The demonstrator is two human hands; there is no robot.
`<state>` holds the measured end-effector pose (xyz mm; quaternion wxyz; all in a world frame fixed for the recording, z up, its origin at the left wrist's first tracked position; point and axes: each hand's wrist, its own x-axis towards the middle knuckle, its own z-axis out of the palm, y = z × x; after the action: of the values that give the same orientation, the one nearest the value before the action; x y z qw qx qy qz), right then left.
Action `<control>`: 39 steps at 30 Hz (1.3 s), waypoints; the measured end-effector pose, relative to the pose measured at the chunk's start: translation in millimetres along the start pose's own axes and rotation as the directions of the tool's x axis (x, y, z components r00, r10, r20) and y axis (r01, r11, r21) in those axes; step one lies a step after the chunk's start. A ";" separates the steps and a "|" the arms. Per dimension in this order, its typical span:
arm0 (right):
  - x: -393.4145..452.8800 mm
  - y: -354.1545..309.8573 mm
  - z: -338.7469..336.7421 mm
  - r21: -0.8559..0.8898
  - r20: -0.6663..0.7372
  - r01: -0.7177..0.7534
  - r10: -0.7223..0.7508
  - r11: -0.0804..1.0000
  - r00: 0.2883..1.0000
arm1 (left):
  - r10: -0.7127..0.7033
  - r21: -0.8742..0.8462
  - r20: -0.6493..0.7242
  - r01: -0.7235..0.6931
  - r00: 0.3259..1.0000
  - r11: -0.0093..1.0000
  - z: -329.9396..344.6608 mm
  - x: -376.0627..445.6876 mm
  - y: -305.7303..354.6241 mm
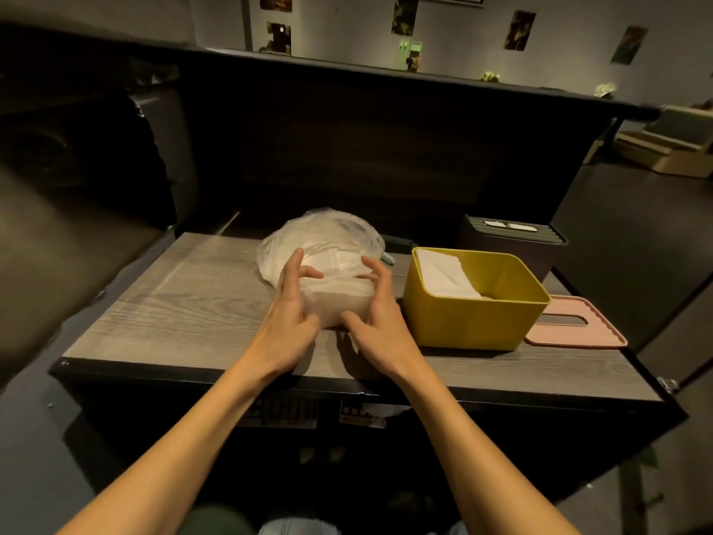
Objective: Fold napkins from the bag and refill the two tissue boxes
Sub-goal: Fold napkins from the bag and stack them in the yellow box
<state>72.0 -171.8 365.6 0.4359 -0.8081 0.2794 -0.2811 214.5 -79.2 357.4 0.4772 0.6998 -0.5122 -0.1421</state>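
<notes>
A clear plastic bag (328, 241) full of white napkins lies in the middle of the grey wooden table (173, 303). My left hand (291, 314) grips the bag's near left side with curled fingers. My right hand (380, 314) holds its near right side, thumb low and fingers arched over the top. To the right stands an open yellow tissue box (474, 322) with folded white napkins (443, 276) in its left half. Its pink slotted lid (578, 326) lies flat beside it. Behind it stands a dark tissue box (513, 241) with its lid on.
A tall dark counter wall (366, 148) rises just behind the table. A small greenish object (387, 258) peeks out behind the bag. The table's left half is bare wood. A dark seat (58, 245) lies to the left, open floor to the right.
</notes>
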 end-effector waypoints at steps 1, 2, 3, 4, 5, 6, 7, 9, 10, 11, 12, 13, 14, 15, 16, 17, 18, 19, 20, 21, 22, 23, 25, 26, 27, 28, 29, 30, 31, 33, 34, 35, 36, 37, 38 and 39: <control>0.5 0.7 -0.3 0.015 -0.014 -0.013 0.014 1.000 1.000 | -0.002 0.009 -0.001 0.002 1.000 1.000 0.4 -0.1 1.2; 0.6 1.9 -0.4 0.020 -0.015 -0.018 0.018 1.000 1.000 | -0.002 0.027 0.011 0.001 1.000 1.000 0.8 -0.1 2.2; 0.7 1.7 -0.5 -0.012 0.002 -0.016 0.016 1.000 1.000 | 0.002 0.053 0.038 -0.004 0.999 0.999 0.6 0.2 3.4; 1.1 3.5 0.4 -0.032 0.014 -0.019 0.019 0.999 1.000 | 0.006 0.079 0.073 -0.011 0.997 0.997 0.5 0.2 3.9; 1.1 3.9 0.6 -0.031 0.015 -0.015 0.015 0.999 1.000 | 0.007 0.095 0.101 -0.016 0.995 0.995 0.4 -0.4 4.3; 2.5 6.1 1.7 -0.012 0.006 -0.008 0.008 1.000 1.000 | 0.007 0.102 0.114 -0.019 0.993 0.995 0.1 -0.9 4.1; 1.9 5.3 1.8 0.004 -0.002 -0.004 0.004 1.000 1.000 | 0.010 0.104 0.116 -0.022 0.993 0.994 -0.1 -1.1 4.1; 2.9 7.4 0.8 0.052 -0.055 -0.009 0.011 0.999 0.998 | 0.023 0.106 0.077 -0.031 0.997 0.994 -0.4 -0.7 3.3; 4.0 8.6 0.0 0.091 -0.099 -0.010 0.019 0.996 0.995 | 0.031 0.093 0.034 -0.034 0.999 0.995 -0.5 -0.4 2.2; 4.5 9.9 -1.1 0.109 -0.130 -0.016 0.030 0.994 0.991 | 0.035 0.070 -0.013 -0.033 0.999 0.997 -0.7 -0.1 0.7; 5.1 10.7 -1.8 0.098 -0.136 -0.019 0.032 0.995 0.990 | 0.035 0.041 -0.056 -0.032 0.998 0.999 -1.1 -0.1 -0.3; 5.7 10.2 -2.0 0.059 -0.117 -0.013 0.020 0.998 0.993 | 0.032 0.011 -0.084 -0.031 0.996 0.999 -2.1 0.4 -1.7; 6.6 11.1 -1.3 0.029 -0.099 -0.011 0.014 1.000 0.995 | 0.022 -0.021 -0.097 -0.024 0.995 1.000 -3.1 0.8 -2.4; 6.9 11.5 -1.1 0.024 -0.096 -0.017 0.019 1.000 0.995 | 0.003 -0.057 -0.097 -0.009 0.995 0.998 -4.0 0.5 -3.0; 7.6 13.1 -1.0 0.040 -0.101 -0.023 0.027 0.999 0.995 | -0.018 -0.096 -0.085 0.010 0.996 0.995 -5.0 0.2 -3.1; 7.5 14.0 -1.5 0.052 -0.099 -0.022 0.027 0.998 0.995 | -0.039 -0.133 -0.058 0.031 0.998 0.991 -5.1 0.1 -2.7; 7.0 14.3 -1.7 0.050 -0.085 -0.014 0.018 0.999 0.996 | -0.056 -0.147 -0.021 0.052 0.998 0.988 -4.9 -0.3 -2.6; 6.5 13.9 -1.9 0.030 -0.067 -0.005 0.007 1.000 0.998 | -0.064 -0.143 0.002 0.064 0.998 0.988 -4.8 -0.6 -2.1; 6.2 13.4 -2.1 0.009 -0.061 0.007 -0.006 1.000 0.998 | -0.071 -0.140 -0.008 0.070 0.997 0.988 -5.1 -0.5 -1.9; 6.3 12.8 -2.4 -0.009 -0.071 0.023 -0.023 1.000 0.997 | -0.084 -0.144 -0.053 0.075 0.995 0.987 -5.9 0.0 -3.1; 6.3 12.2 -2.8 -0.018 -0.086 0.039 -0.040 0.999 0.995 | -0.097 -0.153 -0.119 0.078 0.988 0.985 -7.0 0.0 -4.9; 5.6 11.6 -3.3 -0.024 -0.095 0.053 -0.055 0.998 0.994 | -0.107 -0.162 -0.174 0.079 0.979 0.984 -8.1 -0.9 -8.1; 4.5 10.4 -3.3 -0.063 -0.077 0.082 -0.087 0.995 0.993 | -0.120 -0.189 -0.185 0.084 0.975 0.978 -9.9 -3.5 -10.4; 4.3 10.1 -2.7 -0.091 -0.057 0.088 -0.093 0.992 0.994 | -0.133 -0.197 -0.147 0.103 0.980 0.975 -10.6 -4.7 -11.4; 4.1 9.9 -2.3 -0.113 -0.048 0.088 -0.094 0.990 0.994 | -0.148 -0.191 -0.118 0.124 0.982 0.974 -11.4 -5.4 -11.1; 3.3 9.4 -2.3 -0.128 -0.050 0.089 -0.096 0.988 0.994 | -0.161 -0.167 -0.118 0.140 0.980 0.976 -12.0 -5.6 -11.5; 1.8 7.7 -2.6 -0.142 -0.062 0.088 -0.097 0.986 0.993 | -0.169 -0.136 -0.135 0.151 0.976 0.979 -12.8 -5.5 -12.0; 0.0 5.2 -3.5 -0.161 -0.075 0.086 -0.099 0.983 0.992 | -0.177 -0.108 -0.150 0.162 0.973 0.981 -14.5 -5.6 -11.2; -1.8 2.2 -5.5 -0.186 -0.080 0.093 -0.109 0.978 0.991 | -0.187 -0.090 -0.160 0.174 0.969 0.981 -17.2 -5.9 -8.8; -5.4 -6.4 -11.2 -0.258 -0.052 0.121 -0.139 0.959 0.989 | -0.211 -0.086 -0.155 0.200 0.965 0.976 -24.4 -6.4 -4.5; -7.2 -12.6 -15.4 -0.306 -0.025 0.139 -0.154 0.942 0.988 | -0.221 -0.093 -0.144 0.209 0.965 0.973 -28.3 -6.1 -2.7; -8.3 -20.4 -20.8 -0.351 0.005 0.160 -0.169 0.923 0.986 | -0.221 -0.099 -0.131 0.209 0.966 0.973 -32.6 -5.1 1.0; -8.6 -28.6 -27.4 -0.383 0.036 0.185 -0.186 0.905 0.982 | -0.213 -0.100 -0.118 0.201 0.970 0.974 -36.9 -3.0 6.4; -8.3 -37.4 -34.7 -0.404 0.067 0.213 -0.203 0.890 0.977 | -0.192 -0.097 -0.111 0.182 0.975 0.979 -41.1 0.3 13.3; -7.9 -45.9 -43.0 -0.423 0.094 0.239 -0.220 0.874 0.971 | -0.158 -0.085 -0.103 0.150 0.982 0.985 -44.4 5.0 19.9; -7.2 -53.5 -51.6 -0.441 0.112 0.261 -0.236 0.859 0.965 | -0.120 -0.072 -0.091 0.114 0.989 0.991 -46.8 10.7 27.8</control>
<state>42.1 -170.2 433.9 0.2036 -0.9236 0.2186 -0.2403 235.2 -64.5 406.8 0.5149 0.7182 -0.4420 -0.1535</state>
